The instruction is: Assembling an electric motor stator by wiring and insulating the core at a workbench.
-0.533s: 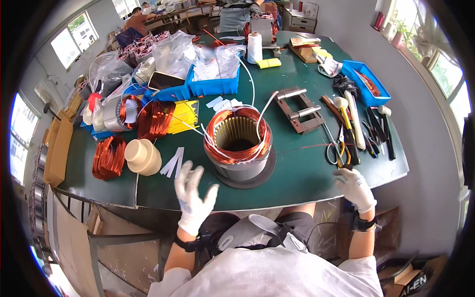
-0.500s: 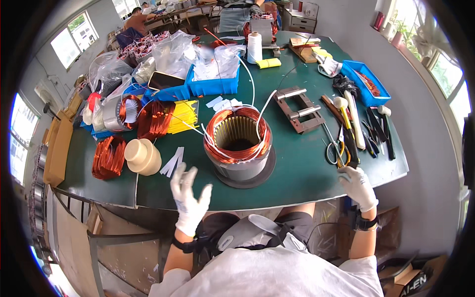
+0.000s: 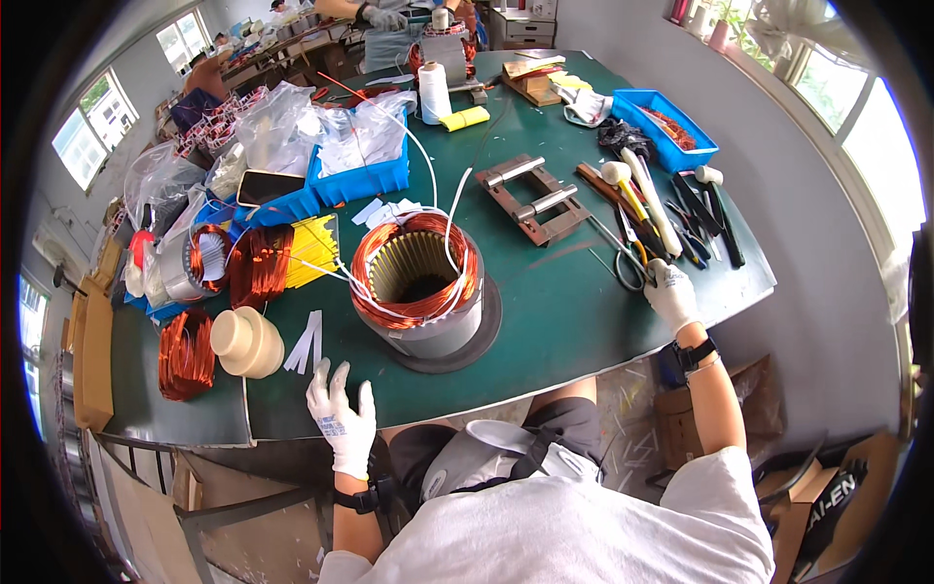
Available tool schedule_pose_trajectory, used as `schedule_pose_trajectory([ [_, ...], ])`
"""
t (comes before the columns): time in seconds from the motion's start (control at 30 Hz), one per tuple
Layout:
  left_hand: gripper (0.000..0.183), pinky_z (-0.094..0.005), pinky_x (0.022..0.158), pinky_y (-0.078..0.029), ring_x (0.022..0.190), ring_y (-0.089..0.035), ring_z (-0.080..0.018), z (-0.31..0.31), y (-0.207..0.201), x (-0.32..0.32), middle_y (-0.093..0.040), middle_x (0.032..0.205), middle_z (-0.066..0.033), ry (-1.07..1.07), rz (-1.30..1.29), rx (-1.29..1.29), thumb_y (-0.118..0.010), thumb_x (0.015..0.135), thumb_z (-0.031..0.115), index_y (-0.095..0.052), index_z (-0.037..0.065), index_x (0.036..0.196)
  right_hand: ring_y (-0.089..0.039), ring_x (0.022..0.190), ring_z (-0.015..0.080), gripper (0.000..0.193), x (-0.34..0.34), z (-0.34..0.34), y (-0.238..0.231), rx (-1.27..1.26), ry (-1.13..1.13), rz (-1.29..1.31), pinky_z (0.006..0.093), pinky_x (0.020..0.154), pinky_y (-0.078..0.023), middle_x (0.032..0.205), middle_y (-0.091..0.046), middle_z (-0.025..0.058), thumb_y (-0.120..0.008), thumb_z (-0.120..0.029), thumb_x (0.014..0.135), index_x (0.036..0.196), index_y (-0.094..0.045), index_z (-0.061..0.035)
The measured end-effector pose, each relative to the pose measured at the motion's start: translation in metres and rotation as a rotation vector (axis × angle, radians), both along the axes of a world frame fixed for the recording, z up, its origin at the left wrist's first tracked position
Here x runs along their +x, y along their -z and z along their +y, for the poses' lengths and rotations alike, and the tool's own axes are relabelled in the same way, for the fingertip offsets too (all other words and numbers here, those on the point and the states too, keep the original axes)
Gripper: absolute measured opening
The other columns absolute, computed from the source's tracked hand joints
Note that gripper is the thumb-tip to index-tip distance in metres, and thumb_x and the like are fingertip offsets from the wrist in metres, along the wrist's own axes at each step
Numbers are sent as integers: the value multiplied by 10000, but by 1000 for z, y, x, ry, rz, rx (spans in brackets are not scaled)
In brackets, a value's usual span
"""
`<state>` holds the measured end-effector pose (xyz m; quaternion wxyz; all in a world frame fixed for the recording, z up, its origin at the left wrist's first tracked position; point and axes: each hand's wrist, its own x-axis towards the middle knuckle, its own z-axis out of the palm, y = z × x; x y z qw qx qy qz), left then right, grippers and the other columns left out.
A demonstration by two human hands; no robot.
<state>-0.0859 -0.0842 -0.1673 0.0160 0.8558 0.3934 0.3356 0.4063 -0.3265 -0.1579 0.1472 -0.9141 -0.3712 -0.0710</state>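
Observation:
My right hand (image 3: 671,295), in a white glove, is at the near end of the tool group on the right. Its fingers are bent and closed by the scissors (image 3: 629,270) and dark tool handles; what they grip is hidden. My left hand (image 3: 342,419), also gloved, hovers at the table's front edge with fingers apart and nothing in it. Between the hands a grey motor stator (image 3: 443,341) stands upright on a dark round base. Copper windings (image 3: 375,263) ring its top, with white sleeved leads (image 3: 454,219) rising from them.
Left of the stator are white paper strips (image 3: 305,343), a cream stepped cylinder (image 3: 247,343), copper coils (image 3: 186,355) and yellow strips (image 3: 312,251). Blue bins (image 3: 365,183) stand behind. A metal frame (image 3: 533,200), a mallet (image 3: 617,175) and a blue tray (image 3: 671,161) lie right. Another person's gloved hand (image 3: 387,19) is far back.
The view has shifted and turned. My right hand has reached farther onto the tools, its fingers now closing there. My left hand stays empty near the front edge.

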Motion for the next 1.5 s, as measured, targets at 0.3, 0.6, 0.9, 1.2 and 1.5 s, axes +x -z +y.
schedule_pose_trajectory([
  [0.3, 340, -489, 960, -413, 1113, -521, -372, 4, 4, 2, -558, 1253, -159, -7, -15, 30, -703, 808, 166, -626, 63, 1123, -592, 1050, 373, 223, 33, 23, -19, -285, 196, -337, 463, 806, -476, 1064, -663, 151, -514, -134, 915, 1087, -653, -104],
  [0.6, 402, -501, 968, -399, 1136, -498, -384, 8, -7, 15, -555, 1238, -148, -9, 49, 3, -717, 776, 207, -610, 92, 1145, -632, 752, 176, 231, -62, 93, -191, 283, -515, 149, 296, 728, -503, 864, -676, 113, -623, -43, 817, 1035, -654, 25],
  [0.9, 517, -540, 1041, -334, 1244, -413, -437, 17, -17, 15, -475, 1323, -228, -91, 153, -96, -679, 817, 255, -531, 42, 1265, -670, 810, 300, 256, -2, 284, -330, 414, -589, -276, 359, 768, -511, 885, -691, 188, -587, -173, 851, 1007, -678, 9],
  [1.2, 552, -575, 1074, -294, 1269, -382, -467, 20, -26, 12, -458, 1340, -241, -164, 198, -243, -676, 806, 259, -524, 40, 1289, -621, 1118, 374, 490, 37, 506, -191, -8, -371, -105, 426, 969, -485, 1229, -628, 207, -562, -230, 829, 1311, -552, -145],
  [1.5, 524, -580, 1078, -287, 1260, -396, -442, 32, -25, 17, -490, 1303, -223, -168, 203, -293, -669, 768, 268, -557, 51, 1231, -571, 1204, 393, 677, 49, 563, -162, -256, -284, 39, 439, 1003, -470, 1328, -561, 228, -547, -184, 819, 1470, -363, -219],
])
